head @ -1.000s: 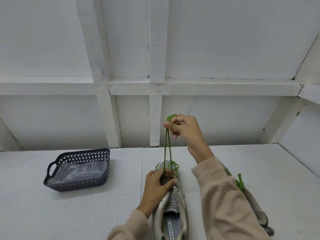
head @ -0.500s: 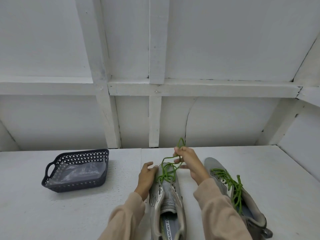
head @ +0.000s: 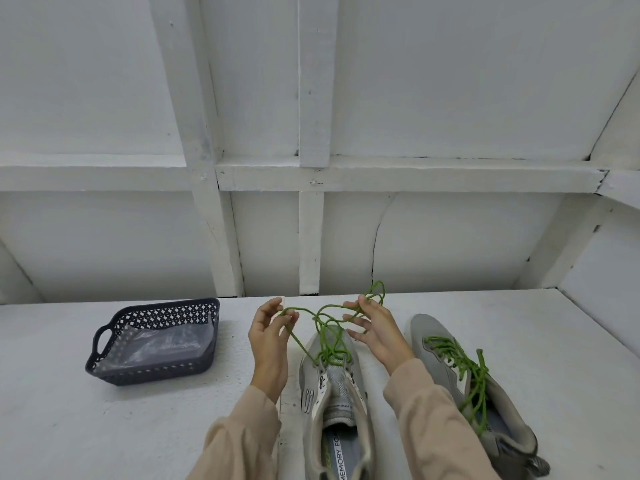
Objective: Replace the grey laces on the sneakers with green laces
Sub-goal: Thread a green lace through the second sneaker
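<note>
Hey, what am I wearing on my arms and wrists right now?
Long, loose beige sleeves. The left sleeve and the right sleeve both reach the wrist and look plain, with soft folds. No gloves, rings, watch or markings show.

The right hand (head: 377, 332) is lower than 1.0 s ago, down from its raised position to just above the sneaker (head: 332, 382). The left hand (head: 270, 337) is off the sneaker and now pinches one strand. The green lace (head: 323, 329), previously taut and vertical, hangs slack in loops between both hands.
</note>
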Action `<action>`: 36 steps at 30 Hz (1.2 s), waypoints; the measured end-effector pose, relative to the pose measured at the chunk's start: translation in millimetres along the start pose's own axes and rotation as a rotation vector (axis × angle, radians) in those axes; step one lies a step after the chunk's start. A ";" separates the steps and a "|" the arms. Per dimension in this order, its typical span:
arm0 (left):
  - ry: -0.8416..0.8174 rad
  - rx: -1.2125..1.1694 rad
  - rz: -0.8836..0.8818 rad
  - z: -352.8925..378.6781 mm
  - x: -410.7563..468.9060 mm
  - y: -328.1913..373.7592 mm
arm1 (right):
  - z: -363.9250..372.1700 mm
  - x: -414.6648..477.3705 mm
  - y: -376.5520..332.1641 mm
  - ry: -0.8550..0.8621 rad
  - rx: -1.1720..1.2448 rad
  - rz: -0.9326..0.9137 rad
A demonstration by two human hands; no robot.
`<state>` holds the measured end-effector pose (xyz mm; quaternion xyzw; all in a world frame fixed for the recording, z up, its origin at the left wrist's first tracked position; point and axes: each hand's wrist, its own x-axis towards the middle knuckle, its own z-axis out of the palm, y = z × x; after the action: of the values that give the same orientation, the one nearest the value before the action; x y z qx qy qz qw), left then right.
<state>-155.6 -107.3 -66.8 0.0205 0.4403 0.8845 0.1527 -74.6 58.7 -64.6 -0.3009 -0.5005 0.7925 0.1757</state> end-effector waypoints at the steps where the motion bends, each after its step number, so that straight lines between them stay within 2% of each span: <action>1: 0.012 -0.005 0.008 -2.7 0.8 0.5 | -0.2 -0.2 -0.4 -0.007 0.003 -0.003; 4: 0.010 -0.026 0.036 -6.8 1.7 3.1 | -1.8 -0.6 -2.9 -0.037 0.032 -0.022; 8: 0.002 0.010 0.070 -4.1 -0.2 4.1 | 4.5 -5.7 -17.7 -0.106 0.391 -0.076; 11: 0.032 0.086 0.078 -6.6 2.8 -1.6 | 10.6 -13.2 -36.1 -0.102 0.532 -0.176; 13: 0.072 0.206 0.097 -11.4 7.1 -7.5 | 14.3 -19.0 -47.4 -0.117 0.551 -0.228; 16: 0.102 0.570 0.103 -21.0 11.8 -18.2 | 21.4 -27.7 -56.4 -0.220 0.516 -0.273; 18: 0.016 0.841 0.109 -23.9 11.4 -21.0 | 25.5 -30.4 -56.1 -0.294 0.466 -0.280; 20: -0.143 1.070 0.144 -21.9 10.4 -19.6 | 27.8 -30.6 -53.8 -0.328 0.443 -0.268; 23: -0.340 1.320 0.105 -8.8 10.0 -11.2 | 28.3 -29.8 -54.0 -0.332 0.455 -0.259; 31: -0.623 1.497 0.244 -2.9 30.6 -7.0 | 20.8 -31.0 -51.0 -0.310 0.445 -0.243; 36: -0.854 1.383 0.206 17.7 43.5 14.0 | 19.6 -33.6 -52.4 -0.293 0.426 -0.242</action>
<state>-197.5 -89.0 -49.2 0.4852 0.7861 0.3389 0.1781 -63.0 48.6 -1.1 -0.0773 -0.3753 0.8881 0.2540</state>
